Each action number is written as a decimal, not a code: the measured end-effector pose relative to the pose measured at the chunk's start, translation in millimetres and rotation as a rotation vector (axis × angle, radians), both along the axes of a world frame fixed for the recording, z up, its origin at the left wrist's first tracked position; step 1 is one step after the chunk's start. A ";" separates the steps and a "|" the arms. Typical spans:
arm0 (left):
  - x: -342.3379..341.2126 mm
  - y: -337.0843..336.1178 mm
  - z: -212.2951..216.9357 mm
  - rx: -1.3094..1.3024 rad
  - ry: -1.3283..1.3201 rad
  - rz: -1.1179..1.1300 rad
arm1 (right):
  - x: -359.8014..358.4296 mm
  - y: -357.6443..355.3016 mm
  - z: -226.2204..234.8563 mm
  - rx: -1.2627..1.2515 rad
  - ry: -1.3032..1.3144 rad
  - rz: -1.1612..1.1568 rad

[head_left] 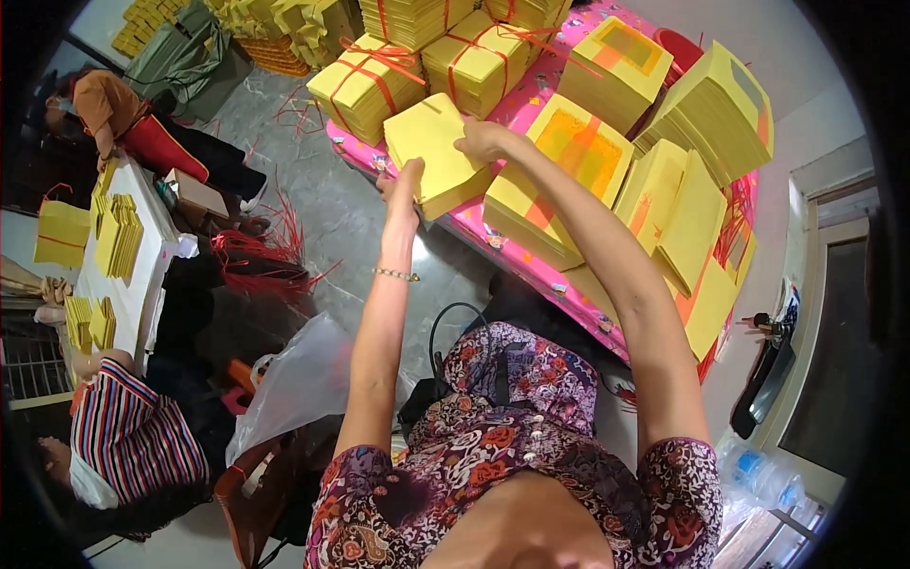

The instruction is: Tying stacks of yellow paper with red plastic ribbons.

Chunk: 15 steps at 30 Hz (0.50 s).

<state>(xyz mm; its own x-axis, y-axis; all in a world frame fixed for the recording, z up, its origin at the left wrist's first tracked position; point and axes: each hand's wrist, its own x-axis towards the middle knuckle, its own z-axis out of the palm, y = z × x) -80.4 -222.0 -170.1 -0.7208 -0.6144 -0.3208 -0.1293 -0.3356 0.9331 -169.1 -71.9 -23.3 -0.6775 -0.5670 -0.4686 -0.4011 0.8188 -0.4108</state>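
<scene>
A thick stack of yellow paper sheets (431, 142) sits between my two hands at the near left edge of the pink-covered table. My left hand (402, 186) grips its left near side, the thumb on top and the fingers partly hidden below the edge. Across from it, my right hand (483, 141) presses closed against the stack's right far side. Just behind stand yellow paper bundles (365, 93) tied with red plastic string. To the right, beside my right forearm, a yellow stack (547, 194) has an orange printed square on top.
More yellow stacks (706, 119) crowd the right of the pink tablecloth (471, 226), near a wall. At left, people in an orange top (109, 104) and a striped shirt (142, 431) are by a white table (142, 247). Red string (261, 256) lies on the grey floor.
</scene>
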 end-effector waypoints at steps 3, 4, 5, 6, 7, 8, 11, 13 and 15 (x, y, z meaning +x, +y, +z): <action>6.5 4.0 21.6 0.240 0.123 -0.118 | 3.9 4.6 -7.7 -0.009 -0.066 -0.078; 9.7 4.3 26.0 0.240 0.121 -0.122 | 5.9 5.0 -10.6 -0.034 -0.134 -0.146; 12.1 5.2 30.6 0.227 0.139 -0.210 | 4.9 3.5 -19.1 -0.044 -0.063 -0.093; 13.8 7.9 35.0 0.213 0.156 -0.298 | 5.5 4.3 -24.8 -0.044 -0.064 -0.099; 16.4 7.2 34.8 0.191 0.136 -0.239 | 9.4 -0.4 -26.3 -0.059 -0.019 -0.081; 19.1 4.9 35.1 0.188 0.135 -0.236 | 12.4 -2.9 -27.1 -0.074 0.028 -0.066; 27.4 3.9 41.2 0.203 0.136 -0.247 | 18.3 0.3 -22.9 -0.126 0.016 -0.058; 33.8 5.8 45.7 0.180 0.110 -0.208 | 25.2 3.9 -19.7 -0.185 0.027 -0.043; 36.1 4.8 46.9 0.222 0.146 -0.166 | 31.2 8.7 -15.7 -0.244 0.043 -0.025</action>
